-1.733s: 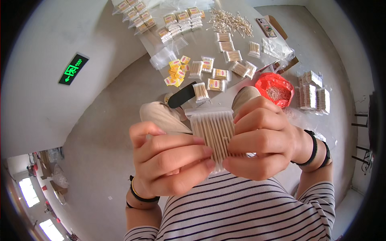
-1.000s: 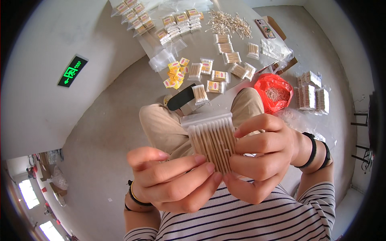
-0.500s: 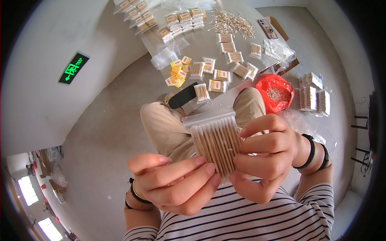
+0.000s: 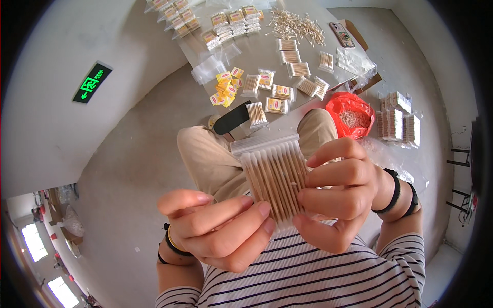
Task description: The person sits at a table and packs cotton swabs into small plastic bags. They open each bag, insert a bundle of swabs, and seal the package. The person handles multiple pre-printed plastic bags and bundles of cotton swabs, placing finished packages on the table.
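Observation:
A clear plastic bag of wooden cotton swabs (image 4: 275,177) stands upright in front of my chest. My right hand (image 4: 341,192) grips its right side and lower end. Just to its lower left is my left hand (image 4: 221,226), fingers curled toward the bag's bottom edge, fingertips at or touching it. Both wrists wear dark bands. Below the bag my knees in beige trousers (image 4: 213,159) show.
On the grey floor ahead lie several filled swab bags (image 4: 282,92), yellow labels (image 4: 226,87), empty clear bags (image 4: 213,66), a loose heap of swabs (image 4: 298,23), a phone (image 4: 341,33), a red bag of swabs (image 4: 350,113) and stacked packs (image 4: 398,123) at right.
My left hand slid down from the bag's left face to its lower left corner. The bag rose a little and stays in my right hand.

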